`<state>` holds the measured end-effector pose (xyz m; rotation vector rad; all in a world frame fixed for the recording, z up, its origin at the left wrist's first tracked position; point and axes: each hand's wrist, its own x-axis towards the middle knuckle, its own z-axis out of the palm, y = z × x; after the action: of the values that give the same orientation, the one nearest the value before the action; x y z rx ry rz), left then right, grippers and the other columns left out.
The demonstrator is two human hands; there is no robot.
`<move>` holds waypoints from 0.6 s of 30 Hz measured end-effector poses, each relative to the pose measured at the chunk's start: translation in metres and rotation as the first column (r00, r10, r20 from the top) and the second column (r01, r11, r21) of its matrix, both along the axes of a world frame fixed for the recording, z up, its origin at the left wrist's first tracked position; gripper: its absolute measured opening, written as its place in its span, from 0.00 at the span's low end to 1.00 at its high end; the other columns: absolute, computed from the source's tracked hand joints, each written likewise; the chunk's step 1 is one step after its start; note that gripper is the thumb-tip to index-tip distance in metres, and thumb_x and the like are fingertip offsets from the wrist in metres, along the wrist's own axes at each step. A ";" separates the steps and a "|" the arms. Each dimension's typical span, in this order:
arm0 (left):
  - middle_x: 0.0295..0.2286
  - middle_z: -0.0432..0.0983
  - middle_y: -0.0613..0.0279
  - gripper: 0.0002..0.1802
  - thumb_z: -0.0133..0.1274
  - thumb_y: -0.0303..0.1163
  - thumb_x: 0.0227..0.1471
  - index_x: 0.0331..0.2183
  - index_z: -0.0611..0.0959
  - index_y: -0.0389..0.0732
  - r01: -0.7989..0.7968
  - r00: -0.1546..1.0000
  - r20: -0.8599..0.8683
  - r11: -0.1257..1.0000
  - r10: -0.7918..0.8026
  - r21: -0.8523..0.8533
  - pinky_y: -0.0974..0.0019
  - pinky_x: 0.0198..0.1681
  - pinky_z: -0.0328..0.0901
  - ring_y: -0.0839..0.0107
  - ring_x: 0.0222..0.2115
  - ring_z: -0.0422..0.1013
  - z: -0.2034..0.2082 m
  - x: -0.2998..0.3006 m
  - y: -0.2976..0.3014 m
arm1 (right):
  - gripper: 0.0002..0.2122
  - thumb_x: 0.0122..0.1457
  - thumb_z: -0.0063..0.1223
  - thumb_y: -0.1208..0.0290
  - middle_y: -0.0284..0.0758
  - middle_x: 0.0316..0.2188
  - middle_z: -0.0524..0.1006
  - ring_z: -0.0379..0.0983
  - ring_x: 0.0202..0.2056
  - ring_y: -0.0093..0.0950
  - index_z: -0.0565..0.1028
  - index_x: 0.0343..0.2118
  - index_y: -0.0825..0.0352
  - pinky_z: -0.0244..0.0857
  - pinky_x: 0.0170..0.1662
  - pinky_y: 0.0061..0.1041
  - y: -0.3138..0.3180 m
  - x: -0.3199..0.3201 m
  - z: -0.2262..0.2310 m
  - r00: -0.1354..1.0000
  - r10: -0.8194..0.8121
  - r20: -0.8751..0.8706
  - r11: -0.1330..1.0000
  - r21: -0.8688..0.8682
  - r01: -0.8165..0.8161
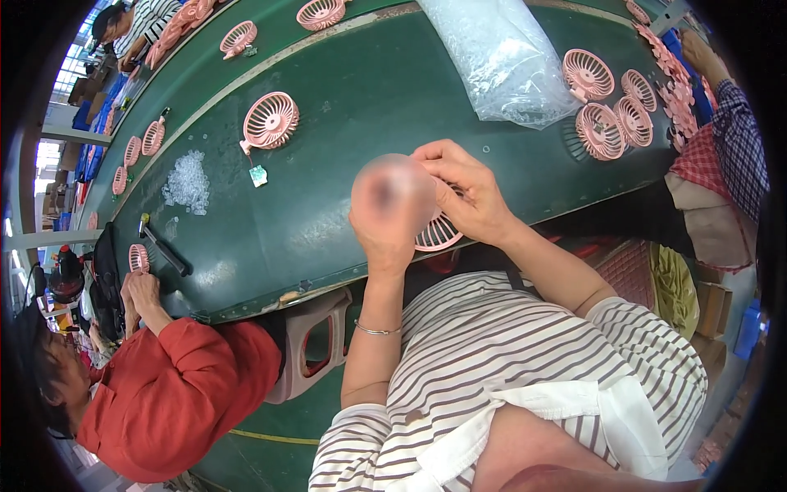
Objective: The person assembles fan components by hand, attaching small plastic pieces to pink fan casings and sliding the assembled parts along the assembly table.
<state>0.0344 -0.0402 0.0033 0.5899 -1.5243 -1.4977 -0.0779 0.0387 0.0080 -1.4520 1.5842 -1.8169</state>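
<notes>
A pink round fan cage (pixel 439 235) is between my two hands at the near edge of the green table, largely covered by them. My left hand (pixel 384 234) is at the cage's left side; a blurred patch hides its fingers and whatever they touch. From the right, my right hand (pixel 471 197) reaches over the cage with curled fingers, their tips drawn together next to the blurred patch. What those fingertips pinch is hidden. Farther left on the table lies another pink fan cage (pixel 271 120), with a small green circuit board (pixel 258 175) beside it.
A clear plastic bag (pixel 512 66) lies at the far side. Several pink fan cages (pixel 601 131) stand at the right. Leftward are a heap of small clear pieces (pixel 188 182) and a black-handled tool (pixel 166 250). A co-worker in red (pixel 180 394) sits at left; another's checked sleeve (pixel 740 135) shows at right.
</notes>
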 end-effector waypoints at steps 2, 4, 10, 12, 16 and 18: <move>0.31 0.75 0.65 0.16 0.61 0.25 0.45 0.38 0.76 0.36 -0.015 0.999 0.044 1.000 0.016 -0.028 0.76 0.33 0.66 0.80 0.30 0.69 0.000 0.000 0.000 | 0.10 0.57 0.49 0.74 0.40 0.38 0.72 0.71 0.37 0.28 0.75 0.39 0.72 0.66 0.38 0.23 -0.001 -0.001 0.000 0.999 0.035 -0.030 0.999 -0.006 -0.035; 0.31 0.74 0.65 0.16 0.61 0.25 0.44 0.37 0.77 0.36 -0.026 0.999 0.046 0.999 0.028 -0.028 0.76 0.34 0.65 0.80 0.30 0.69 0.001 0.000 0.001 | 0.10 0.57 0.49 0.73 0.40 0.38 0.72 0.71 0.37 0.28 0.75 0.39 0.73 0.66 0.38 0.23 -0.002 -0.001 -0.003 0.999 0.025 -0.023 1.000 0.015 -0.025; 0.29 0.75 0.66 0.16 0.62 0.25 0.44 0.37 0.77 0.36 -0.036 0.997 0.064 0.999 0.034 0.026 0.77 0.33 0.65 0.81 0.28 0.69 0.003 -0.002 0.002 | 0.11 0.58 0.49 0.74 0.42 0.38 0.72 0.72 0.37 0.31 0.73 0.41 0.73 0.67 0.38 0.24 -0.002 0.008 -0.001 0.991 -0.137 0.001 0.990 -0.031 0.137; 0.29 0.75 0.66 0.16 0.62 0.25 0.44 0.37 0.77 0.36 -0.020 0.999 0.046 0.999 0.018 0.034 0.77 0.32 0.65 0.81 0.28 0.69 0.005 -0.003 0.002 | 0.11 0.58 0.49 0.74 0.43 0.39 0.72 0.72 0.36 0.32 0.73 0.42 0.73 0.67 0.39 0.25 -0.002 0.006 0.003 0.967 -0.192 -0.167 0.976 -0.136 0.170; 0.28 0.74 0.66 0.16 0.61 0.24 0.44 0.38 0.77 0.36 -0.028 0.999 0.040 0.999 0.027 0.031 0.77 0.32 0.65 0.82 0.28 0.69 0.003 -0.003 0.001 | 0.11 0.58 0.49 0.74 0.43 0.40 0.71 0.72 0.37 0.31 0.74 0.42 0.73 0.67 0.39 0.25 -0.003 0.005 -0.003 0.988 -0.107 -0.115 0.992 -0.074 0.098; 0.29 0.74 0.67 0.16 0.60 0.22 0.44 0.38 0.77 0.36 -0.056 0.997 0.049 0.998 0.056 -0.006 0.77 0.32 0.65 0.82 0.28 0.69 0.002 -0.003 0.001 | 0.11 0.57 0.50 0.74 0.42 0.41 0.71 0.72 0.37 0.28 0.74 0.42 0.74 0.67 0.39 0.24 -0.001 0.006 0.001 0.996 -0.065 -0.055 0.997 -0.033 0.063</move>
<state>0.0312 -0.0392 0.0055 0.6654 -1.5362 -1.4463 -0.0719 0.0379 0.0086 -1.4948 1.6549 -1.8593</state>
